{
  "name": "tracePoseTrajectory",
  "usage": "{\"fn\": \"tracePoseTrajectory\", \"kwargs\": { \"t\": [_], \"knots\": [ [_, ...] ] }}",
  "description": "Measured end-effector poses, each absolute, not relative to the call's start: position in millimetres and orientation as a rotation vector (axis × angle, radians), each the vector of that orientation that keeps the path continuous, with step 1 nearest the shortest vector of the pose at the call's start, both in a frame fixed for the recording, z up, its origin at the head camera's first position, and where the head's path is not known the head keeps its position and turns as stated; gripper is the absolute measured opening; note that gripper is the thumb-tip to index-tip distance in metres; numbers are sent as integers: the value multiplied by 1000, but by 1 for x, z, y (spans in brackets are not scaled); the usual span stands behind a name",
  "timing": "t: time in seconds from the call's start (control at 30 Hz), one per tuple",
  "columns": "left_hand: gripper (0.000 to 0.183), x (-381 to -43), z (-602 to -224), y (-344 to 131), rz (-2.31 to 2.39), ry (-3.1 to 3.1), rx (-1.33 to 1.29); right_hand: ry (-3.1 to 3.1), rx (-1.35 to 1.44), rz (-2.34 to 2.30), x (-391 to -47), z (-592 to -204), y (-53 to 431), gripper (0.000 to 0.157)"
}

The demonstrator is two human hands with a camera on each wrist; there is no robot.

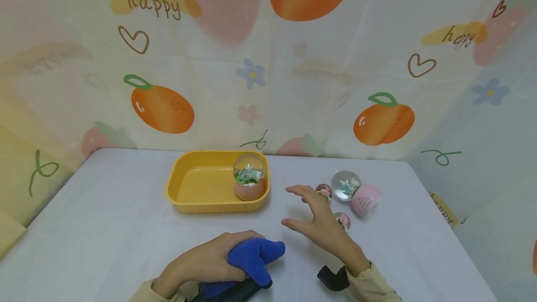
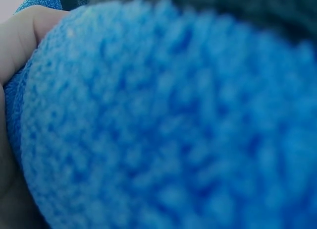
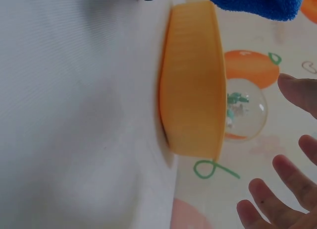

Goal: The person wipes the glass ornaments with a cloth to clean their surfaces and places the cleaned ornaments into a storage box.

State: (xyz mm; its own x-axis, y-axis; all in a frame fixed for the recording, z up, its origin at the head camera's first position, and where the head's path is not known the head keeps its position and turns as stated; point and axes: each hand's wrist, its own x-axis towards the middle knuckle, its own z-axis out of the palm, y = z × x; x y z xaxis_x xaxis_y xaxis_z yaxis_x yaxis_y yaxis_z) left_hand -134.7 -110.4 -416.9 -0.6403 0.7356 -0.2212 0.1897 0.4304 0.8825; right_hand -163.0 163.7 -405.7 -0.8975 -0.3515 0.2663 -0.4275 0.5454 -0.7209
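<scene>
Blue fuzzy plush toy [image 1: 251,253] sits in front of the yellow rounded-rectangular tray [image 1: 201,183], gripped by the left hand [image 1: 214,257], palm over it. The right hand [image 1: 320,225], thumb and fingers spread wide, holds nothing and points toward the tray's right end. Inside that end, a pink-based clear snow globe [image 1: 249,192] stands upright; right of the tray, another pink-based snow globe [image 1: 366,199] lies tipped, near two small round globes [image 1: 343,220] partly hidden behind the right hand.

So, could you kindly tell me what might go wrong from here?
The right hand, near the small globes, might set them rolling. The snow globe lying on its side could roll if bumped. The blue plush toy held by the left hand could slip if the grip loosens.
</scene>
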Motion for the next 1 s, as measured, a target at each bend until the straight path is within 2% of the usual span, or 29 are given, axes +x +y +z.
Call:
{"fn": "tracePoseTrajectory", "kwargs": {
  "t": [0.4,1.0],
  "knots": [
    [53,-134,-416,-111,1174,2090,768,-2653,696,1094,-146,-409,186,65],
    [54,-135,-418,-110,1231,2051,771,-2907,703,1088,-160,-398,246,64]
  ]
}}
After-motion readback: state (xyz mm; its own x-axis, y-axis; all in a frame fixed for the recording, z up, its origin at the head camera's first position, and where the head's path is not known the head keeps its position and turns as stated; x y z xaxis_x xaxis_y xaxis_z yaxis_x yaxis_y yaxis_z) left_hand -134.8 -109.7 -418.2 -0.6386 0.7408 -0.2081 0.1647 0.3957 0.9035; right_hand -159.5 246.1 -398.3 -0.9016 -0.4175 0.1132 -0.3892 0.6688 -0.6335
